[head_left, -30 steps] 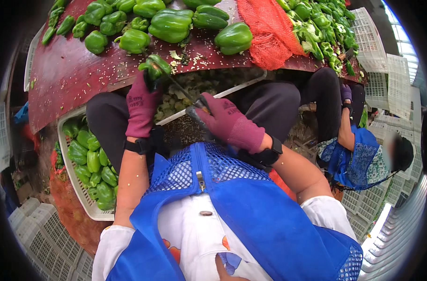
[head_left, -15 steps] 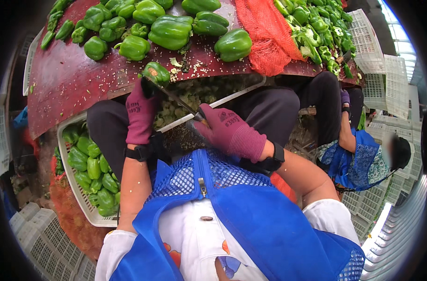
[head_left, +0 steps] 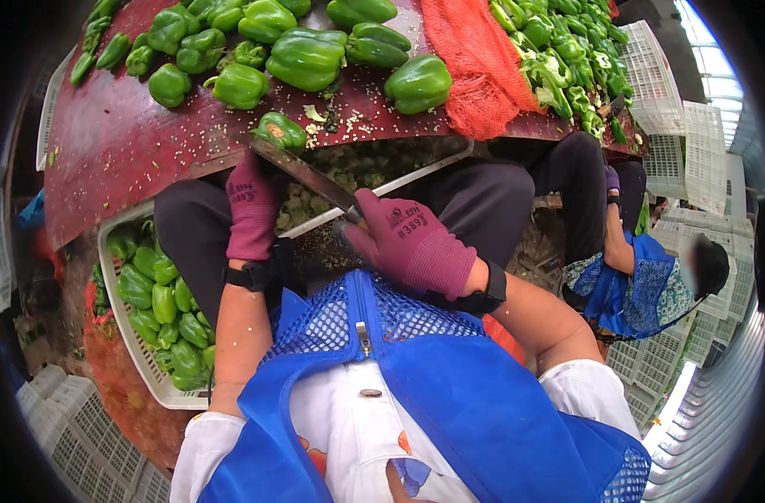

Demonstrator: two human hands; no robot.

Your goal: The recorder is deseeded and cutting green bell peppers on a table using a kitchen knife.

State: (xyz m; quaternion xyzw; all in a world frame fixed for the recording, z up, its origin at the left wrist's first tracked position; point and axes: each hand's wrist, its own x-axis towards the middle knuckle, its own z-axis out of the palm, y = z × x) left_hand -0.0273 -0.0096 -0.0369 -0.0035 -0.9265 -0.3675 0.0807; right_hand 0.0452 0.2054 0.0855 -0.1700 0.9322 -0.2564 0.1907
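Note:
In my right hand (head_left: pixel 412 239), gloved in purple, is the handle of a knife (head_left: pixel 303 174), its blade pointing up and left. The blade's tip lies across the lower edge of a green bell pepper (head_left: pixel 280 131) with a brownish end facing me. My left hand (head_left: pixel 252 205), also gloved, is closed at that pepper's lower left; the blade and glove hide most of its fingers. Below the blade, a white-rimmed crate (head_left: pixel 382 186) holds pale green pepper scraps between my knees.
Whole bell peppers (head_left: pixel 307 59) and scattered seeds lie on the dark red tabletop (head_left: pixel 106 159). Red netting (head_left: pixel 479 75) separates them from a heap of cut peppers (head_left: pixel 567 59). A pepper-filled crate (head_left: pixel 152 377) stands left of my leg. A co-worker (head_left: pixel 651 277) sits at right.
The knife blade now shows its broad side more, lying over the pepper's lower edge. My right hand has turned slightly; my left hand stays in nearly the same place.

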